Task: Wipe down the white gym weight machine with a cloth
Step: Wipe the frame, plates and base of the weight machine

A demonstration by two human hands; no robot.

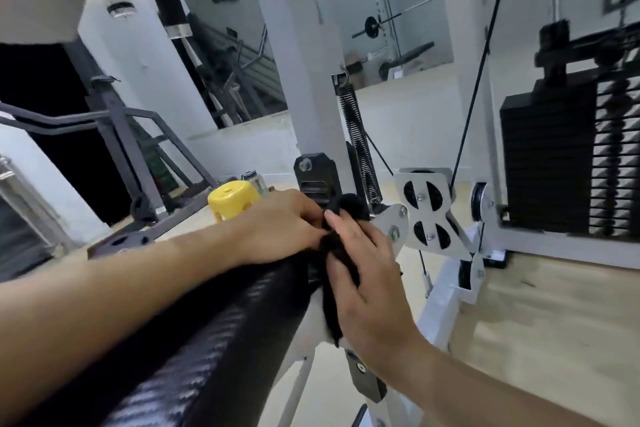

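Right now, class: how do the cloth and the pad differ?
The cloth is fuzzy and matte; the pad is smooth with a glossy weave pattern. The cloth is bunched between the left hand and right hand; the pad is a long, straight roll. Both are black.

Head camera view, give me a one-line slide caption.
Left hand gripping and right hand pressing a fluffy black cloth against the white gym weight machine, beside its black textured pad.
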